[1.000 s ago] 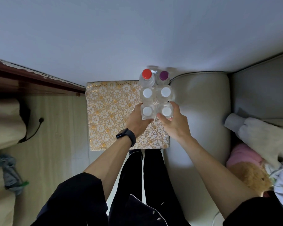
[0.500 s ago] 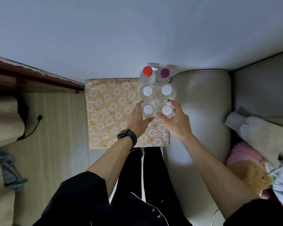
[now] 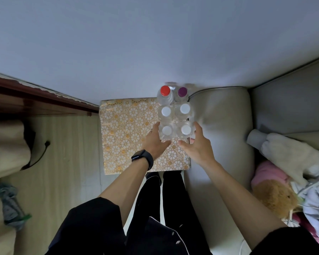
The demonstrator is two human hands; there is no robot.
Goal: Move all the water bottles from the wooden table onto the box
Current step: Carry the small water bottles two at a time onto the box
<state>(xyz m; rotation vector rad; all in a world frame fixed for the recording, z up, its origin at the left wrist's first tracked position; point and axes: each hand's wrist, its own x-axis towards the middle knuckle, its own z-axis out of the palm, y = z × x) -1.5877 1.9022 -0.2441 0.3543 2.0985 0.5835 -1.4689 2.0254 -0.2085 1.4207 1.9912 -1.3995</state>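
Directly below, six clear plastic water bottles (image 3: 173, 105) stand upright in two close rows of three along the right side of a gold-and-white flower-patterned box (image 3: 129, 137). The farthest pair wear a red cap (image 3: 165, 90) and a purple cap (image 3: 182, 91); the other four caps are white. The person's left grip (image 3: 155, 142), a black wristband (image 3: 143, 158) behind it, curls round the nearest left bottle (image 3: 166, 130), thumb beneath and fingers along its side. The right grip (image 3: 197, 147) cups the nearest right bottle (image 3: 186, 129) likewise. A pale grey sofa arm (image 3: 221, 115) sits just beside the box, and a dark wooden worktop (image 3: 35, 100) lies well apart at left.
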